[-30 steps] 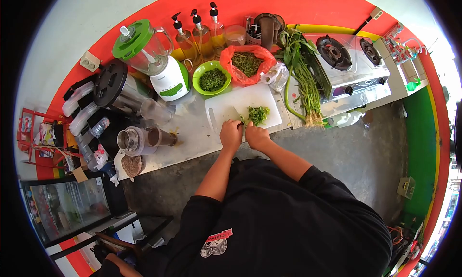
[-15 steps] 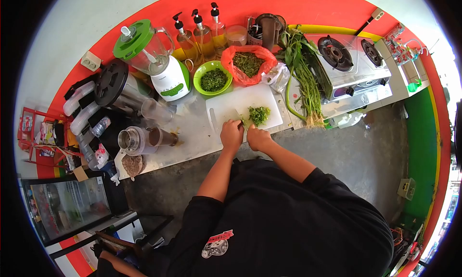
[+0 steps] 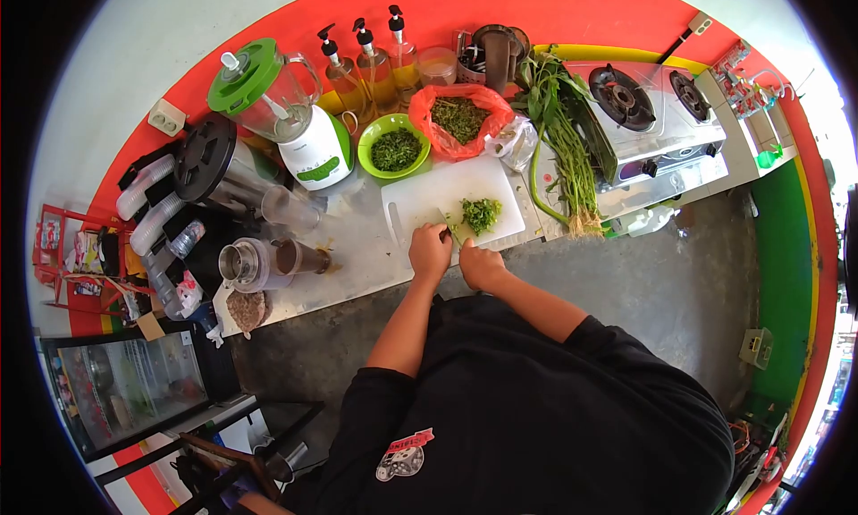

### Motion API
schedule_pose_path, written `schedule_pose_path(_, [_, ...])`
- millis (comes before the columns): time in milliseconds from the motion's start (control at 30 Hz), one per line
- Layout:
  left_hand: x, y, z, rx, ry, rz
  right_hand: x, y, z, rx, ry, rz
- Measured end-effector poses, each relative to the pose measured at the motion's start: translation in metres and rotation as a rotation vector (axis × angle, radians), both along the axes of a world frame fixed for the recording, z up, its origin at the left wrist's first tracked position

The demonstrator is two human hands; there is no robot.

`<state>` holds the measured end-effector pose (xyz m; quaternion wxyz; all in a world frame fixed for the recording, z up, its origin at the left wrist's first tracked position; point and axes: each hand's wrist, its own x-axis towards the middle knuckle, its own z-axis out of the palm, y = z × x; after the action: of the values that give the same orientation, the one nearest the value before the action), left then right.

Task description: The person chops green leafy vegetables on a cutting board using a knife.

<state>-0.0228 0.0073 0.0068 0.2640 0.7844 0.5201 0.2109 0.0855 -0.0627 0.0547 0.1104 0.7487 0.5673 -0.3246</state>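
At the near edge of the white cutting board (image 3: 411, 196), my left hand (image 3: 431, 251) is closed round the dark handle of a knife. The blade points away over the board and is hard to make out. Beside it, my right hand (image 3: 483, 265) is closed, its fingertips close to the blade and a thin green strip; what they pinch is too small to tell. A small heap of chopped green leaves (image 3: 483, 215) lies on the board just beyond my right hand. More chopped greens fill a lime-green bowl (image 3: 366, 148) behind the board.
Behind the board sits a red plastic bag (image 3: 429, 113) of greens. Long leafy stalks (image 3: 565, 153) lie beside the gas stove (image 3: 657, 139) at right. A blender (image 3: 313, 148), pump bottles (image 3: 374, 68) and a steel-and-clear container (image 3: 255, 263) stand leftward. Another person's arm (image 3: 261, 504) shows at bottom left.
My hands stay at the board's near edge with hardly any shift. The other person's arm at bottom left has moved lower and to the right.
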Motion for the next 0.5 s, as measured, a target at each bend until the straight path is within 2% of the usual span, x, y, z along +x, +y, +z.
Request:
schedule_pose_path(167, [-0.001, -0.001, 0.004, -0.014, -0.007, -0.008, 0.008, 0.016, -0.022, 0.111, 0.036, -0.079])
schedule_pose_path(367, [0.001, 0.000, 0.001, -0.013, 0.002, 0.007, 0.000, 0.001, 0.005, 0.044, -0.013, 0.014])
schedule_pose_path(500, [0.001, 0.003, 0.000, -0.009, -0.028, 0.002, 0.001, 0.005, -0.011, 0.084, 0.005, -0.076])
